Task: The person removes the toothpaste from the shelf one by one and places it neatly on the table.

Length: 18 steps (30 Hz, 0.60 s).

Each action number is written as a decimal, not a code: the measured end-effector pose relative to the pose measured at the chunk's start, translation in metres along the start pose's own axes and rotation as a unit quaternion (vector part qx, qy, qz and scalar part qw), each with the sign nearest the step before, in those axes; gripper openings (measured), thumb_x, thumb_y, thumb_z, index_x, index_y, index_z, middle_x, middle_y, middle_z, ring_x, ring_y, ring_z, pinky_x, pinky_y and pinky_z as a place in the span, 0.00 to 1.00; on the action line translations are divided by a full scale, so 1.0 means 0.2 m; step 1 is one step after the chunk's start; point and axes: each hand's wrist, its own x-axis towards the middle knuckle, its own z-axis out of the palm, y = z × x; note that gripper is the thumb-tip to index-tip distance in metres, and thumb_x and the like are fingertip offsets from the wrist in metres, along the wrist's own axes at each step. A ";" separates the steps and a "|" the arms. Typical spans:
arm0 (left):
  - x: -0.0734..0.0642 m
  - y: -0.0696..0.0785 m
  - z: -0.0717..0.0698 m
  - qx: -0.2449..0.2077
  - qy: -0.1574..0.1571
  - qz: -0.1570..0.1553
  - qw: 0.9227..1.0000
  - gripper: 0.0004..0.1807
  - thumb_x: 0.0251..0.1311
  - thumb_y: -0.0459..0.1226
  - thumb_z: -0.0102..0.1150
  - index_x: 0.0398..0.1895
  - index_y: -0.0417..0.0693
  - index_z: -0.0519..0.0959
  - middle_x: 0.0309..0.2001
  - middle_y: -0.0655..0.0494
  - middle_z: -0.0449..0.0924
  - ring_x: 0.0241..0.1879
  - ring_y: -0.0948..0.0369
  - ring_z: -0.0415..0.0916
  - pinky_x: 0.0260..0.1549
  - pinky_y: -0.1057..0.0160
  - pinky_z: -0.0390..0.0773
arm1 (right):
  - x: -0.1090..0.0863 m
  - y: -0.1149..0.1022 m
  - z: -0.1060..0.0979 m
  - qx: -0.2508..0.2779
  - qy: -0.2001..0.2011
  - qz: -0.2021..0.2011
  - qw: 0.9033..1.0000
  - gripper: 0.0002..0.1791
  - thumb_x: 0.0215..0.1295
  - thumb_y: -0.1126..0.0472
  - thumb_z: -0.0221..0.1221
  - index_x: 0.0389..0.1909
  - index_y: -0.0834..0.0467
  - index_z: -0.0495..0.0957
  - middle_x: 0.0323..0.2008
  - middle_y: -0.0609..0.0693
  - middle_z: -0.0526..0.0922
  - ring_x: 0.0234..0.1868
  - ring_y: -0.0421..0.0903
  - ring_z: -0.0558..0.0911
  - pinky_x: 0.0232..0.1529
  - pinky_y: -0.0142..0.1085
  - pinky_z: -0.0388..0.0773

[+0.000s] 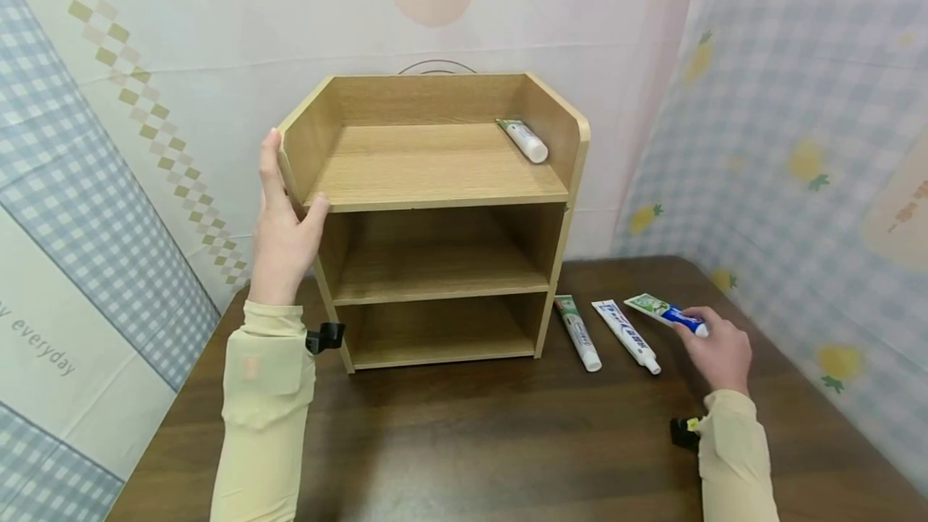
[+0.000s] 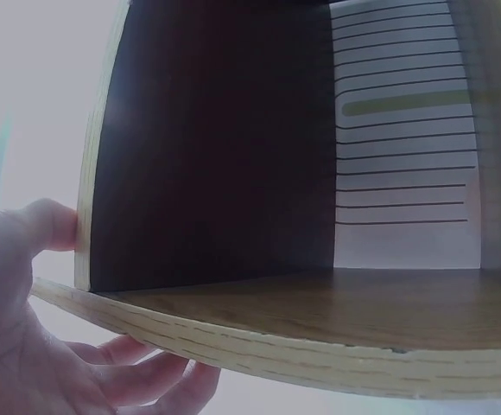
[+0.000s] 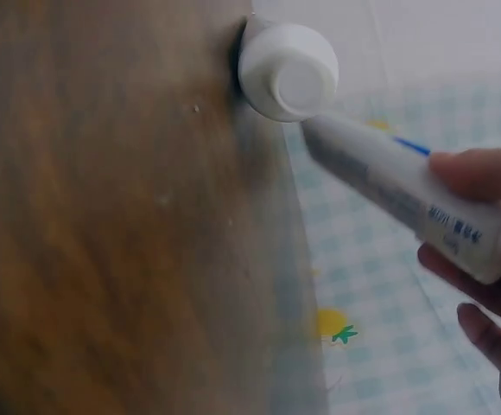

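Note:
A small wooden shelf unit (image 1: 442,201) stands on the table. My left hand (image 1: 286,236) grips its left side, thumb at the top board's front edge and fingers up along the outer side panel. In the left wrist view the left hand (image 2: 52,337) is around the unit's corner. My right hand (image 1: 718,349) pinches a blue-and-green toothpaste tube (image 1: 665,313) near its cap end, at the table's right. The right wrist view has this toothpaste tube (image 3: 397,190) between thumb and fingers, raised off the table. To its left lie a white-and-blue toothpaste tube (image 1: 627,337) and a green-and-white one (image 1: 577,333).
Another toothpaste tube (image 1: 524,140) lies on the shelf unit's top board, against the right panel. Patterned cloth (image 1: 790,143) hangs behind and beside the dark wooden table (image 1: 464,441). Two lower compartments of the unit face forward.

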 end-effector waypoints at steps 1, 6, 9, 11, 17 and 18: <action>0.00 0.00 0.00 0.000 0.001 0.002 1.000 0.44 0.62 0.39 0.48 0.74 0.83 0.39 0.76 0.70 0.47 0.61 0.48 0.64 0.51 0.42 0.65 | 0.00 0.00 0.00 -0.002 -0.005 0.006 1.000 0.13 0.58 0.57 0.65 0.40 0.61 0.82 0.31 0.68 0.84 0.25 0.60 0.77 0.29 0.47 0.65; 0.00 0.00 0.00 -0.004 0.002 0.003 1.000 0.44 0.62 0.39 0.47 0.74 0.83 0.39 0.76 0.70 0.47 0.62 0.49 0.63 0.52 0.42 0.64 | -0.02 0.02 -0.01 0.000 -0.058 0.058 0.997 0.16 0.63 0.54 0.61 0.45 0.63 0.80 0.41 0.70 0.83 0.37 0.65 0.78 0.38 0.55 0.69; 0.00 -0.01 -0.01 -0.005 0.002 0.003 1.000 0.44 0.62 0.39 0.47 0.74 0.83 0.39 0.76 0.70 0.47 0.62 0.49 0.63 0.51 0.42 0.65 | -0.02 0.03 -0.02 0.010 -0.097 0.085 0.992 0.19 0.65 0.53 0.59 0.48 0.64 0.78 0.47 0.70 0.81 0.43 0.68 0.77 0.42 0.57 0.69; -0.01 -0.01 -0.01 -0.003 0.002 0.004 1.000 0.44 0.62 0.39 0.47 0.74 0.83 0.39 0.76 0.70 0.46 0.63 0.49 0.63 0.51 0.42 0.65 | -0.02 0.04 -0.02 0.015 -0.117 0.092 0.989 0.20 0.64 0.53 0.60 0.48 0.65 0.77 0.49 0.71 0.80 0.44 0.69 0.76 0.43 0.57 0.69; 0.00 -0.01 0.00 -0.011 -0.002 0.014 1.000 0.44 0.62 0.38 0.48 0.74 0.81 0.40 0.76 0.72 0.45 0.65 0.52 0.61 0.56 0.43 0.64 | -0.03 0.07 -0.01 0.017 -0.174 0.073 0.982 0.21 0.64 0.55 0.60 0.49 0.68 0.77 0.50 0.72 0.79 0.48 0.69 0.76 0.46 0.57 0.70; 0.00 -0.01 0.00 -0.012 -0.003 0.015 1.000 0.44 0.62 0.38 0.48 0.74 0.81 0.40 0.76 0.72 0.45 0.66 0.52 0.61 0.57 0.43 0.63 | -0.03 0.07 -0.01 0.017 -0.186 0.071 0.980 0.21 0.64 0.55 0.60 0.49 0.69 0.77 0.50 0.73 0.79 0.48 0.69 0.76 0.47 0.58 0.70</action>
